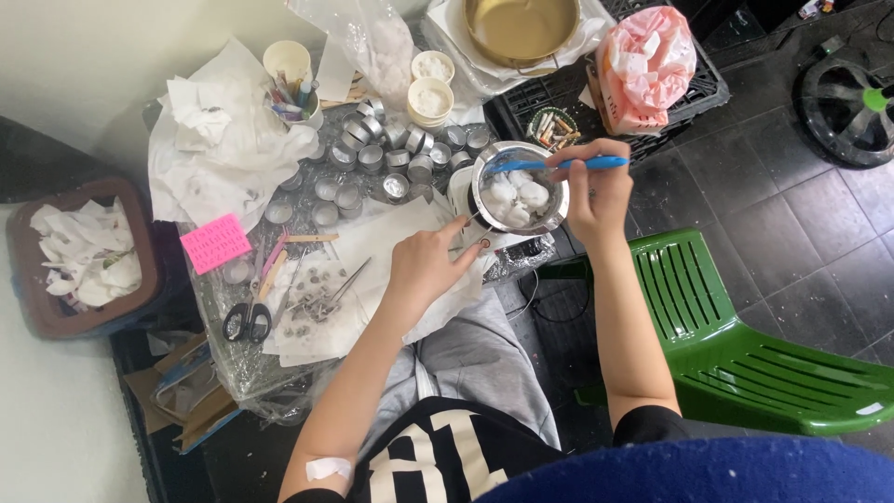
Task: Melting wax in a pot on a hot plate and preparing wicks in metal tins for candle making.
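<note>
Right hand [596, 191] gripped a blue-handled tool [559, 165] in the metal pot [517, 191]; white wax lumps [517, 198] remained unmelted, and the small tins [391, 154] looked unfilled.

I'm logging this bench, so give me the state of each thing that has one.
Metal pot: holds white lumps.
Blue tool: held over the pot by right hand.
Left hand: fingertips at the pot's handle.
Scissors: lying flat, untouched.
Small tins: upright, clustered.
Green chair: unoccupied.
</note>
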